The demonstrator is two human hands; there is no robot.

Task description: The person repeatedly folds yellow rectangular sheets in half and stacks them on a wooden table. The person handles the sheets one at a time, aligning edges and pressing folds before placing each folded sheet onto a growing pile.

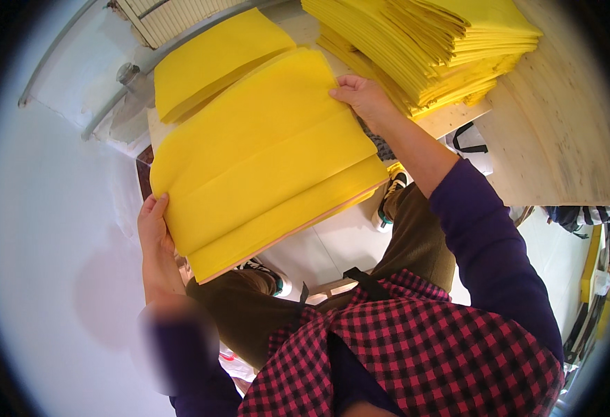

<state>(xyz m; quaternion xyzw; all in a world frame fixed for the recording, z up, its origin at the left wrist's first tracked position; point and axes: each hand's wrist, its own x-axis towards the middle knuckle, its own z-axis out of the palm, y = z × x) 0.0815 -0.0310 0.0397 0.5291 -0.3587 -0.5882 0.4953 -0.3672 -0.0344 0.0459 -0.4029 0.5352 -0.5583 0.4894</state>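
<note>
The folded sheets (263, 160) between the hands are bright yellow, with a thin pinkish strip along their lower edge. The pile of sheets (430, 48) at the far edge of the desk (555, 139) is the same yellow, as is a smaller pile (207, 59) at its left end. The desk is pale, light-grained wood. The apron (416, 347) is checked red and black, the sleeves (485, 243) dark purple, the trousers (416, 243) olive brown. The floor (332, 243) is white.
</note>
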